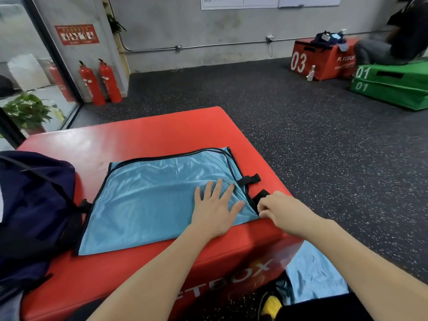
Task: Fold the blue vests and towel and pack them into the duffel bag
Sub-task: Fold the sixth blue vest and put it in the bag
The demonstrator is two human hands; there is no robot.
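Note:
A light blue vest (150,198) with dark trim lies spread flat on the red foam box (129,137). My left hand (215,207) presses flat on its right part, fingers straight and spread. My right hand (275,209) pinches the vest's near right corner beside a black strap (250,179). The dark navy duffel bag (34,209) sits on the box's left end, touching the vest's left edge. More light blue cloth (312,274) lies on the floor below the box's right side; I cannot tell whether it is a vest or the towel.
Speckled black rubber floor (301,135) stretches right of and beyond the box. A red box marked 03 (324,61) and a green box marked 01 (393,86) stand at the far right, with a person sitting there. Two fire extinguishers (99,82) stand by the wall.

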